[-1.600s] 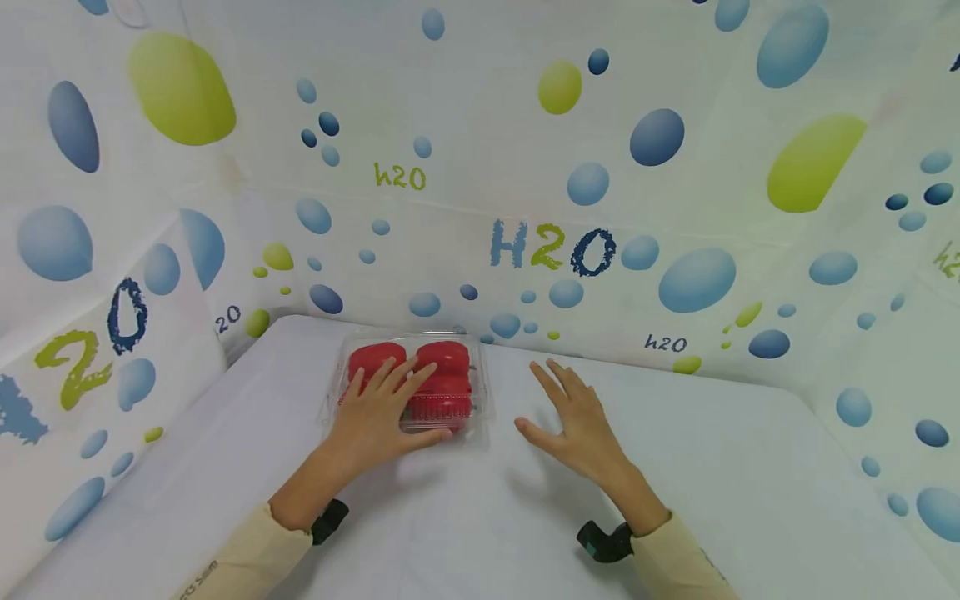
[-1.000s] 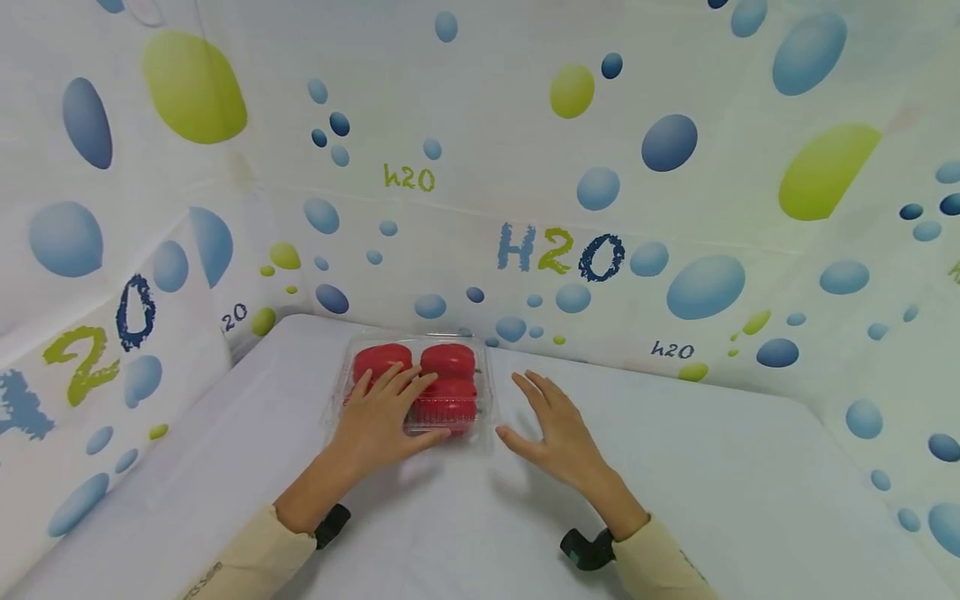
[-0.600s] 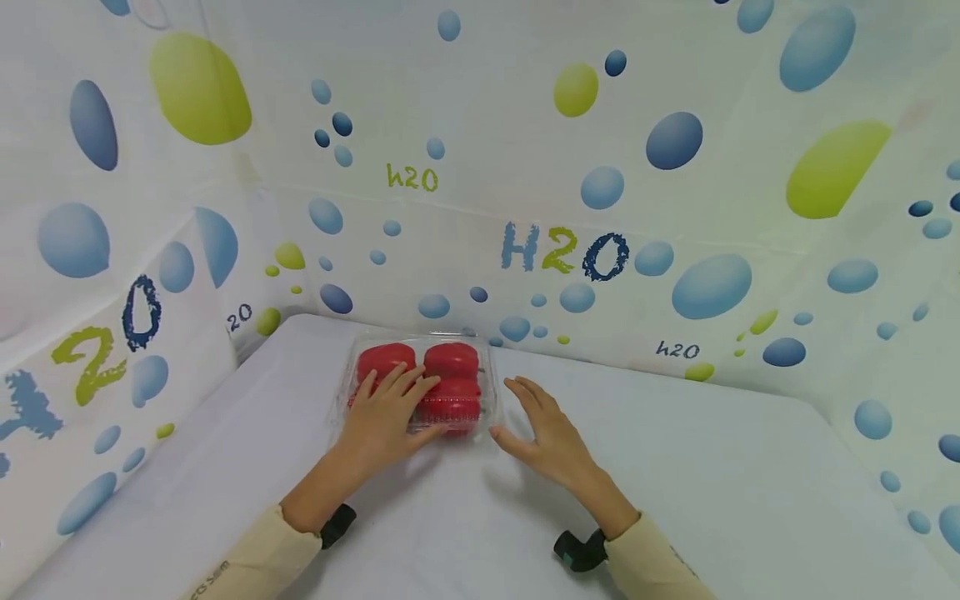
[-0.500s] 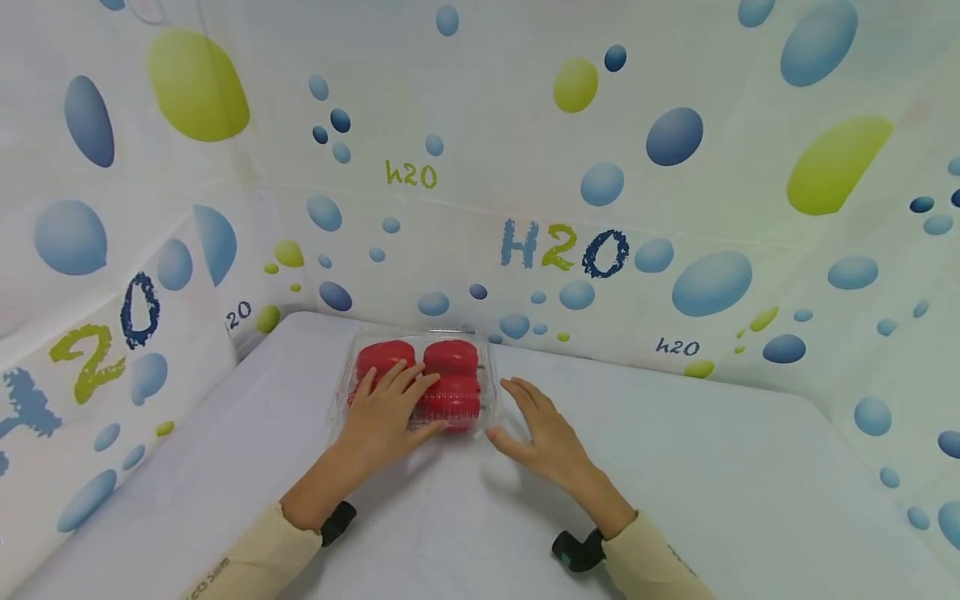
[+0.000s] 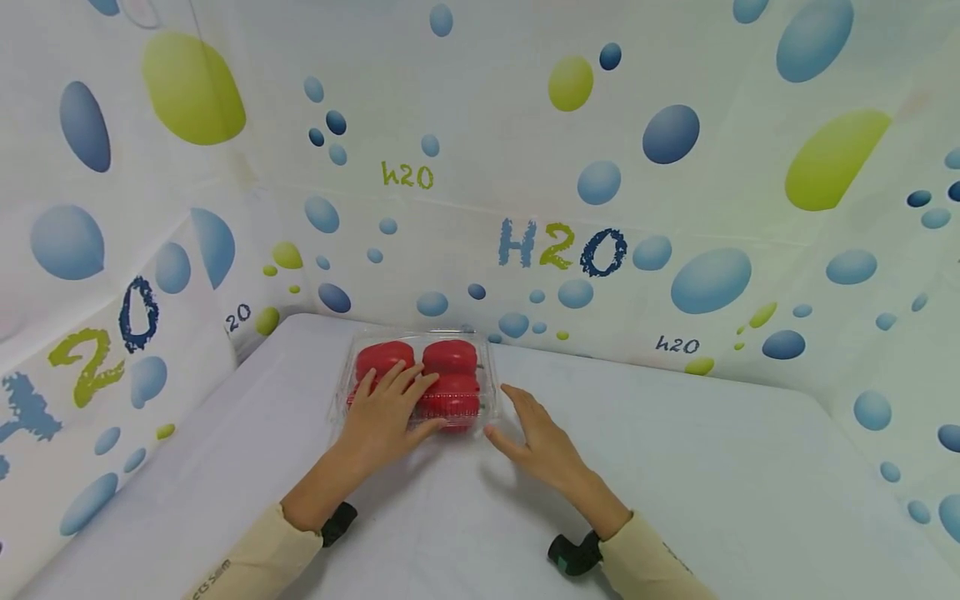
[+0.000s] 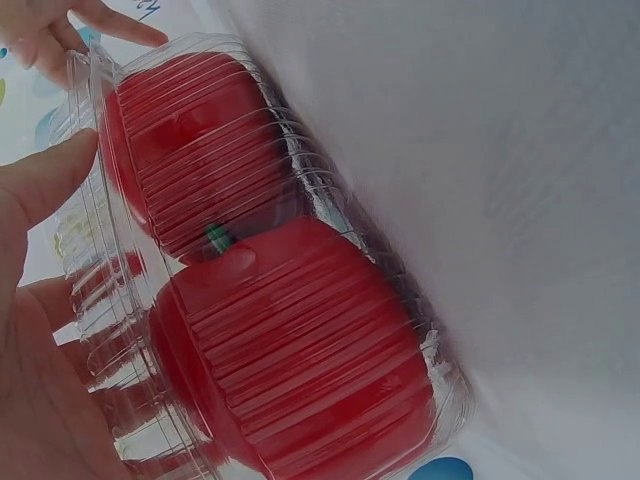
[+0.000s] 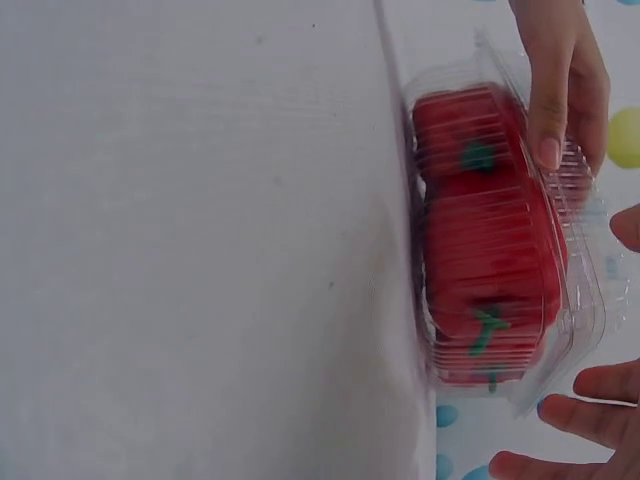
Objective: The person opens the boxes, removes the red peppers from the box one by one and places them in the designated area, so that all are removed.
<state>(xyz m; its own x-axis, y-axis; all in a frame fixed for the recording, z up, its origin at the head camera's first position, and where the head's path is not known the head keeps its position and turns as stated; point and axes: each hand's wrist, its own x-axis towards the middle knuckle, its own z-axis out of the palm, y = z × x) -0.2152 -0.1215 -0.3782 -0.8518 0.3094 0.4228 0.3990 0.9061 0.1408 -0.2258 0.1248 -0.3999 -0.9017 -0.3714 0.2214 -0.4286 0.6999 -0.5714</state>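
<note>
A clear plastic clamshell box (image 5: 486,371) with its lid down stands at the back left of the table. Inside it are several red bell peppers (image 5: 450,357), with green stems (image 7: 487,330) showing through the ribbed wall in the right wrist view. My left hand (image 5: 378,421) rests spread over the lid's front left part, hiding some of the peppers. Its thumb (image 6: 60,178) lies along the box's rim in the left wrist view. My right hand (image 5: 546,446) hovers just off the box's right side, fingers relaxed and apart, holding nothing.
A white cloth covers the table (image 5: 697,475), which reaches back to a white curtain (image 5: 465,108) printed with blue and green drops. The box sits close to the table's back edge. Dark wrist cameras (image 5: 576,554) hang under both wrists.
My right hand has moved left, up to the right side of the box, its fingers drawing a little closer together. My left hand stays on the lid, and the box has not visibly shifted.
</note>
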